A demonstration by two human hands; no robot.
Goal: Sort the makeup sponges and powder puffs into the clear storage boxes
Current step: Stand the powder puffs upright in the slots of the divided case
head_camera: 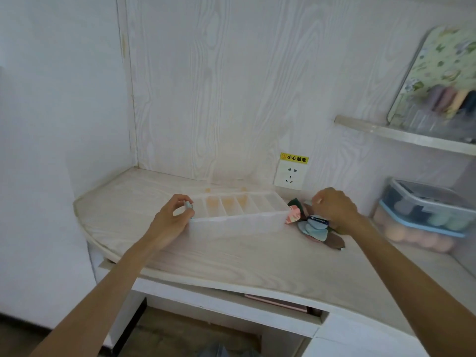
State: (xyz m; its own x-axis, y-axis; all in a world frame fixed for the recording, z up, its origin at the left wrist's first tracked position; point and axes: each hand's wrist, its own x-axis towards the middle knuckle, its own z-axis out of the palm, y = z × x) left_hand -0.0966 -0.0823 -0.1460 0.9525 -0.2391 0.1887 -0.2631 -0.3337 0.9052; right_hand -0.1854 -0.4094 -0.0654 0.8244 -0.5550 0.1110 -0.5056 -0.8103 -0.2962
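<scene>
The left hand (172, 215) pinches a small pale puff (189, 205) at the divided clear box's (239, 217) left end; the right hand (334, 208) clutches into the puff pile (315, 228) just off the box's right end, near the desk's (231, 256) back edge.

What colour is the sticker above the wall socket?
The sticker is yellow with black writing, sitting just above the white wall socket. The head view shows it.

A single head-worn wide-angle camera looks forward and down, from close above, onto the pale wood-grain desk top (231, 256) and its corner walls.
</scene>
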